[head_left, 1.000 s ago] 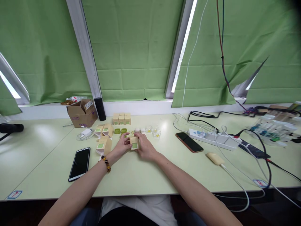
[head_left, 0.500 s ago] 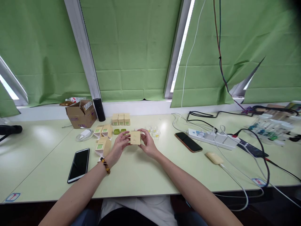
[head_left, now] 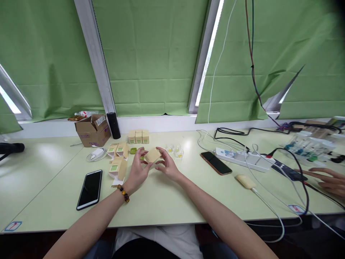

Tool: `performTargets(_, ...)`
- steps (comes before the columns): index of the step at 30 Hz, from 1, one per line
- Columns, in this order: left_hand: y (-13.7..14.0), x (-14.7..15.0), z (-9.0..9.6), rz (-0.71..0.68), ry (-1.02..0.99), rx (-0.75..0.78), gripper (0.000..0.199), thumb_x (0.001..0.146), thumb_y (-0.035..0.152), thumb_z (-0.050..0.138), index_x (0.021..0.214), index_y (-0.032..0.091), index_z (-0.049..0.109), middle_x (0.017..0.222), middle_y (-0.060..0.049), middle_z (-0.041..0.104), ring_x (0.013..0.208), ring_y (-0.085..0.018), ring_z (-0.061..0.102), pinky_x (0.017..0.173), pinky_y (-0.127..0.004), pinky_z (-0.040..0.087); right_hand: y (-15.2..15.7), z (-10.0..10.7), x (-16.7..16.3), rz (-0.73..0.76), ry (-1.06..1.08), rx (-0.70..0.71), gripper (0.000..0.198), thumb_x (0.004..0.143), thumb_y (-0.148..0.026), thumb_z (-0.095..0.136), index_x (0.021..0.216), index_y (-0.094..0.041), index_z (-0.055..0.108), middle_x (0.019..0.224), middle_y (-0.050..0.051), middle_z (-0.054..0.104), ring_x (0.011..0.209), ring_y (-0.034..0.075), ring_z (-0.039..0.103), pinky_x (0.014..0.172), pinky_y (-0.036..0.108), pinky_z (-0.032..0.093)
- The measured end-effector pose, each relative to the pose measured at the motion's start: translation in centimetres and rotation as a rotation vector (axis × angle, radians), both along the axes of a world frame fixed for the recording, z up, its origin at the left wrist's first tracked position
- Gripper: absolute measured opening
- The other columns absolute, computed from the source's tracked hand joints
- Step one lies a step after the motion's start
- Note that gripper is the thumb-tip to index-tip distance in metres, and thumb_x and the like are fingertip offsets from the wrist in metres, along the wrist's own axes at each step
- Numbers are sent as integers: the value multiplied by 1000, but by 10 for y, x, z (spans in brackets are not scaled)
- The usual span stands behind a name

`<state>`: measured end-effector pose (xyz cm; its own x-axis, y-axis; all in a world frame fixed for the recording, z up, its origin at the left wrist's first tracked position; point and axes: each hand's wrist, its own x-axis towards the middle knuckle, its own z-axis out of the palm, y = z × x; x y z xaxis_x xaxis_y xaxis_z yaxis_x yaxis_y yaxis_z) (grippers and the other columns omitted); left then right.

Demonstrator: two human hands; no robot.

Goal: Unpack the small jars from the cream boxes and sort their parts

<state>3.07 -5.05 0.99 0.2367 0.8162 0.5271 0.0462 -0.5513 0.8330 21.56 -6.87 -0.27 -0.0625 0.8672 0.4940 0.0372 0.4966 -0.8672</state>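
Note:
A small tan cardboard box point(head_left: 152, 155) is held up off the table, tilted, between my two hands. My left hand point(head_left: 139, 167) grips its left side with the fingers and thumb. At the box's right side is my right hand point(head_left: 167, 166), its fingertips against the upper right corner and its thumb lower down. Several open tan boxes point(head_left: 118, 167) with green labels lie left of my left hand. Green cases point(head_left: 133, 150) sit just behind it, partly covered by the fingers. Clear little cups point(head_left: 178, 153) with yellow inside stand beyond my right hand.
Closed boxes point(head_left: 138, 136) stand in a row at the back. A white phone point(head_left: 90, 189) lies left, another phone point(head_left: 216, 163) right. A power strip point(head_left: 244, 159) and cables spread rightward. Another person's hand point(head_left: 327, 180) rests at the right edge. A brown carton point(head_left: 93, 133) stands back left.
The small box has turned and tipped from facing me squarely to a slant. My left fingers have shifted around it. Another person's hand has come in at the right.

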Motion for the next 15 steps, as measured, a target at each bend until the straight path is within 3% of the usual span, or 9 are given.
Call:
performTargets(6,-8,-3,0,19,189,264,65,95,26,68,152,28,38,142,-15,55,134,-30,52,101,-45,51,0,1,0,80,150,-60,67,84,-49,79,138,-30,44,132,11,64,112,25,68,90,44,62)
performTargets(9,-7,-4,-2,53,289,391,63,95,24,67,151,27,38,143,-16,53,135,-31,50,109,-51,47,1,2,1,72,188,-60,71,79,-48,85,134,-29,45,124,9,66,110,25,69,94,44,60)
performTargets(15,-7,-9,2,217,427,606,68,90,24,72,150,25,39,143,-18,50,137,-37,46,116,-61,40,2,0,-7,-5,187,-3,74,72,-44,89,130,-29,46,130,10,58,107,24,68,91,42,62)
